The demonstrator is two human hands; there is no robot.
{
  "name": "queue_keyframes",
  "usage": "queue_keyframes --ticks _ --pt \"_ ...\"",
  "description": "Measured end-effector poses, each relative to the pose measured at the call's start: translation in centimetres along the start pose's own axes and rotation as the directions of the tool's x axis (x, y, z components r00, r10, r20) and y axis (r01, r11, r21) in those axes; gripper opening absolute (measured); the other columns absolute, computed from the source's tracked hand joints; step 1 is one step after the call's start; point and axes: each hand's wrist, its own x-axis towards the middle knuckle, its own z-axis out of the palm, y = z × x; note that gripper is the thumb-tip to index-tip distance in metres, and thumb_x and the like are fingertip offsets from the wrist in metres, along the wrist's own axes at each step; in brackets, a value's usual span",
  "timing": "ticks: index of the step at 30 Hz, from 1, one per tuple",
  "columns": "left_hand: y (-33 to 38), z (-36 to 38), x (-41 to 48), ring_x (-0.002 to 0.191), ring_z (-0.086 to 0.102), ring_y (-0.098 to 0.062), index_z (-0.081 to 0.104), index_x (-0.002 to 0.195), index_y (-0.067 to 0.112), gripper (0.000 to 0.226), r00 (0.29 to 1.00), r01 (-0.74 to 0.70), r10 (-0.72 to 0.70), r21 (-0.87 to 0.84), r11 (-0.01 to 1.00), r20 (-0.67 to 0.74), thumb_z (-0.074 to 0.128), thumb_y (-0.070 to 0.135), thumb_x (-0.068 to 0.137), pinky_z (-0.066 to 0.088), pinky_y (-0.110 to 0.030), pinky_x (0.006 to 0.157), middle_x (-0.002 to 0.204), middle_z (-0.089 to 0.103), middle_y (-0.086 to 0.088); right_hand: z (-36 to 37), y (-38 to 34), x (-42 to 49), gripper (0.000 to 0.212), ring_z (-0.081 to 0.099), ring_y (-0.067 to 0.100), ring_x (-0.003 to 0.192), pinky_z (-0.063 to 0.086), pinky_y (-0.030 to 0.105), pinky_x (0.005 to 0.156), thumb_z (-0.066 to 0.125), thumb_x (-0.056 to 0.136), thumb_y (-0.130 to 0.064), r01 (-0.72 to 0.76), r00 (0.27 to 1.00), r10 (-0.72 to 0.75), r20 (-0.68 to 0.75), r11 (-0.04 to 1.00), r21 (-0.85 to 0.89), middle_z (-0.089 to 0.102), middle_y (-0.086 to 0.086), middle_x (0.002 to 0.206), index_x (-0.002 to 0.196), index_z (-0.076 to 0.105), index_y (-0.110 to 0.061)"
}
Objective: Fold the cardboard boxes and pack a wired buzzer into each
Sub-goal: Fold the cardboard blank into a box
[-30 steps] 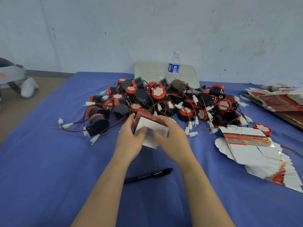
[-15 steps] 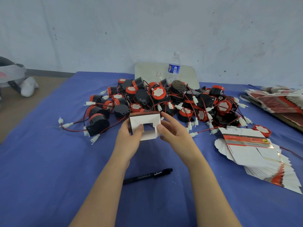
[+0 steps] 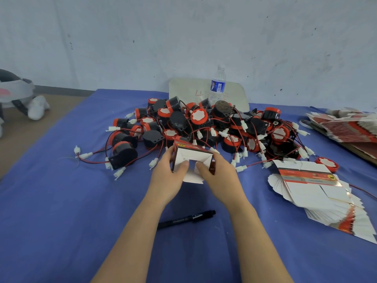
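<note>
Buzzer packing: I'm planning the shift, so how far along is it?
Early stage. Done: no packed box is in view. In hand: the left hand and right hand grip one cardboard box, opened up, flaps unclosed, no buzzer visible inside. Left: the pile of wired buzzers and the stack of flat boxes to its right.

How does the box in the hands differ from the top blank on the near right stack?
The box is opened into a hollow shape; the top blank lies flat. The box is gripped by the left hand and right hand; the top blank rests on its stack. The box shows mainly white flaps; the top blank shows a red band. Both are white card with red print.
</note>
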Motion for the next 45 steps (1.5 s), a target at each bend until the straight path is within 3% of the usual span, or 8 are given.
queue_keyframes --ticks 4,7,11,17,23,31,39,45 --pt "-0.2 -0.1 0.2 0.100 0.053 0.007 0.046 0.124 0.041 0.036 1.000 -0.007 0.008 0.033 0.999 -0.017 0.055 0.024 0.094 0.045 -0.019 0.078 0.108 0.056 0.028 0.1 -0.2 -0.1 0.041 0.057 0.003 0.069 0.042 0.011 0.056 0.055 0.095 -0.027 0.015 1.000 -0.015 -0.014 1.000 -0.005 0.063 -0.009 0.082 0.135 0.046 -0.022" --pt "-0.3 -0.3 0.4 0.101 0.055 0.001 0.051 0.123 0.035 0.032 0.997 0.018 -0.019 -0.012 1.000 -0.081 0.056 0.023 0.094 0.047 -0.023 0.081 0.110 0.059 0.020 -0.1 -0.7 -0.3 0.043 0.063 -0.002 0.091 0.047 0.007 0.073 0.057 0.095 -0.031 0.023 0.999 -0.028 0.043 0.994 0.109 0.068 -0.007 0.108 0.136 0.047 -0.027" --pt "0.1 -0.4 0.4 0.108 0.059 -0.014 0.053 0.120 0.031 0.029 0.983 0.080 -0.111 -0.197 0.977 -0.150 0.056 0.019 0.094 0.051 -0.042 0.094 0.118 0.061 0.007 -0.5 -1.5 -0.6 0.044 0.055 -0.002 0.113 0.045 0.021 0.098 0.050 0.098 -0.014 -0.006 0.979 -0.055 0.197 0.954 0.300 0.059 -0.010 0.129 0.131 0.042 -0.042" --pt "0.4 -0.4 0.5 0.101 0.064 -0.012 0.057 0.116 0.034 0.027 0.987 0.065 -0.112 -0.349 0.935 -0.115 0.050 0.017 0.096 0.056 -0.022 0.069 0.117 0.064 0.007 -1.1 -1.9 -0.9 0.065 0.046 0.003 0.129 0.039 0.029 0.109 0.052 0.095 -0.005 -0.039 0.942 -0.108 0.318 0.905 0.423 0.047 -0.014 0.143 0.148 0.029 -0.034" --pt "0.5 -0.1 0.6 0.097 0.068 -0.012 0.054 0.125 0.033 0.035 0.991 0.067 -0.105 -0.376 0.924 -0.081 0.041 0.016 0.098 0.054 -0.025 0.071 0.112 0.069 0.005 0.4 -2.3 -0.8 0.045 0.062 -0.001 0.107 0.049 0.019 0.093 0.064 0.090 -0.016 0.080 0.989 -0.128 0.078 0.889 0.450 0.063 -0.019 0.118 0.127 0.051 -0.038" --pt "0.7 -0.1 0.5 0.104 0.064 -0.012 0.052 0.124 0.038 0.036 0.993 0.034 -0.070 -0.356 0.934 -0.090 0.038 0.014 0.099 0.054 -0.031 0.083 0.119 0.065 0.008 -0.3 -1.7 -0.5 0.034 0.067 0.016 0.106 0.053 0.036 0.094 0.052 0.097 -0.025 -0.184 0.966 0.005 0.258 0.715 0.674 0.067 -0.007 0.120 0.131 0.053 -0.032" --pt "0.6 0.8 -0.2 0.129 0.045 -0.011 0.022 0.147 0.038 0.056 0.995 -0.096 0.098 -0.132 0.987 0.013 0.041 0.015 0.100 0.039 -0.043 0.108 0.144 0.041 0.010 0.2 -0.8 0.1 0.027 0.070 0.019 0.090 0.058 0.027 0.070 0.061 0.091 -0.012 -0.165 0.984 0.174 0.035 0.825 0.540 0.073 0.005 0.099 0.118 0.060 -0.016" --pt "1.1 0.7 -0.6 0.118 0.051 0.000 0.026 0.125 0.062 0.052 0.988 -0.115 0.129 -0.146 0.983 0.085 0.044 0.021 0.100 0.044 -0.033 0.103 0.127 0.047 0.028 0.1 -0.7 0.3 0.026 0.072 0.022 0.084 0.057 0.026 0.067 0.061 0.092 -0.014 -0.132 0.986 0.167 -0.017 0.835 0.534 0.074 0.002 0.093 0.118 0.062 -0.014"
